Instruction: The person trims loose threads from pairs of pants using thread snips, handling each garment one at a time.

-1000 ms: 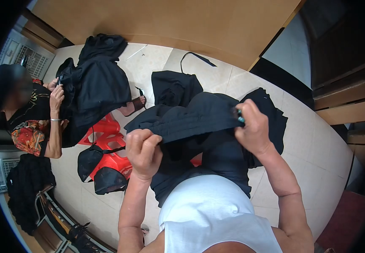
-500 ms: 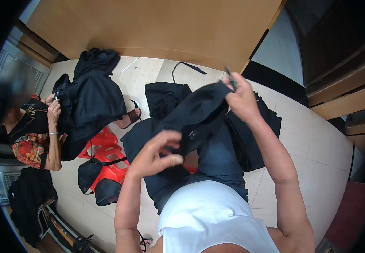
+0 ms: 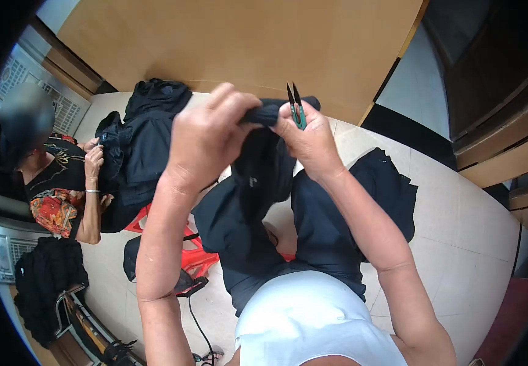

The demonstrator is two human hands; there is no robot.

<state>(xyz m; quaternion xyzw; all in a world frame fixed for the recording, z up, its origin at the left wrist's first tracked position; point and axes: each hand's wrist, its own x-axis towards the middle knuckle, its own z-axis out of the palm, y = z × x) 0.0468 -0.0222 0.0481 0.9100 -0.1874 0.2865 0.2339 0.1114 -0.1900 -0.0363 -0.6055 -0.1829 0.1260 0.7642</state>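
Raised in front of me, a black garment (image 3: 264,161) hangs between my hands, its upper edge bunched. My left hand (image 3: 218,131) is closed on the garment's edge, slightly blurred. My right hand (image 3: 309,137) pinches the same edge and also holds small green-handled thread snips (image 3: 298,113), blades pointing up and apart. Below the garment are my dark-trousered legs. A small light label shows on the hanging cloth.
At the left a seated person (image 3: 62,177) handles black cloth (image 3: 145,146). Red stools (image 3: 198,259) stand between us. More black cloth lies right of my knees (image 3: 386,195) and on a rack (image 3: 50,287). A wooden panel (image 3: 245,43) stands ahead.
Both hands have lifted the garment upward and forward. My left hand, loose half a second ago, has closed on it again. The snips now point upward.
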